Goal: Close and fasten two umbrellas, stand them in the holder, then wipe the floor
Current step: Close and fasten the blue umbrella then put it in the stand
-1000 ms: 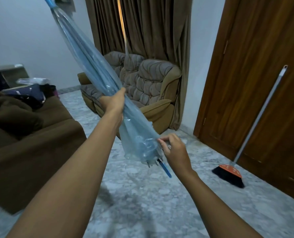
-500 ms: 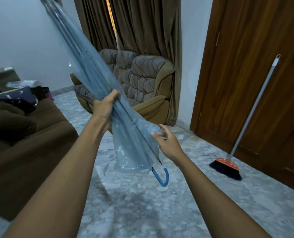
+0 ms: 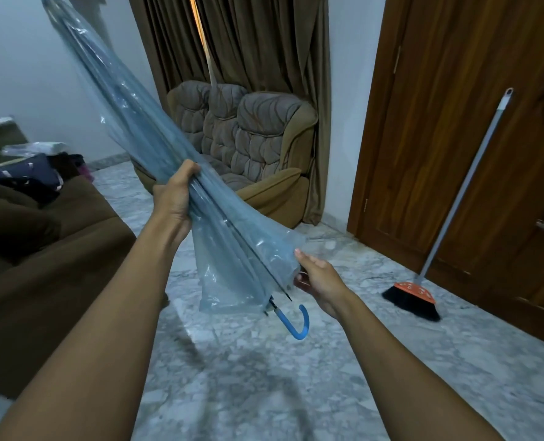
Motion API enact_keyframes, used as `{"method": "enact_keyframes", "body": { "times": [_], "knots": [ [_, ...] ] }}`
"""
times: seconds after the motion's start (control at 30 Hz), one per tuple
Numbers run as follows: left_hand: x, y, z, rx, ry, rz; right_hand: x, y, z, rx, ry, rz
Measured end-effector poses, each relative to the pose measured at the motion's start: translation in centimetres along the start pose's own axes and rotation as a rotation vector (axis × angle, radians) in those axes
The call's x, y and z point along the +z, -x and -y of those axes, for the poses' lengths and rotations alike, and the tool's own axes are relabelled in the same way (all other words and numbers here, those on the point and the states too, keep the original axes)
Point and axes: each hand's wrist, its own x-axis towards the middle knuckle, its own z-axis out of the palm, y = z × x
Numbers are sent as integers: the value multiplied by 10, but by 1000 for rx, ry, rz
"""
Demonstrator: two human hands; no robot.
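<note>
A folded transparent blue umbrella (image 3: 143,135) slants from the top left down to the middle, its blue hooked handle (image 3: 294,323) hanging lowest. My left hand (image 3: 175,198) grips the bunched canopy around its middle. My right hand (image 3: 316,280) is at the loose lower edge of the canopy, thumb on top and fingers under the plastic near the rib tips. The lower canopy still flares out loosely. No holder and no second umbrella are in view.
A brown sofa (image 3: 41,249) stands at the left, with bags (image 3: 32,173) behind it. A padded armchair (image 3: 248,144) sits before brown curtains. A broom (image 3: 423,281) with an orange head leans on the wooden door (image 3: 455,122) at right. Marble floor (image 3: 264,377) lies below.
The umbrella has turned so its hooked handle now hangs in plain sight. My right hand slid from the handle end to the canopy's loose lower edge. My left hand kept its grip.
</note>
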Motion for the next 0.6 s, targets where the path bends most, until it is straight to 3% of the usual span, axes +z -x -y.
{"method": "enact_keyframes", "body": {
  "times": [0.1, 0.17, 0.23, 0.27, 0.3, 0.4, 0.47, 0.6],
  "knots": [
    [5, 1, 5, 11, -47, -41, -1, -1, 2, 13, 299, -49],
    [9, 4, 10, 25, -100, -55, 2, -5, 8, -54, 461, -294],
    [11, 6, 14, 39, -128, -71, 9, 5, 23, -246, 480, -559],
    [12, 7, 16, 41, -138, -76, 14, 10, 33, -385, 494, -520],
    [14, 8, 18, 38, -149, -76, 21, 15, 42, -475, 518, -370],
    [26, 15, 23, 11, -142, -60, 55, 25, 53, -395, 673, 73],
    [35, 20, 23, -14, -111, -71, 72, 24, 47, -323, 783, 103],
    [42, 24, 17, -40, -59, -103, 77, 6, 38, -373, 767, -4]
  ]
}}
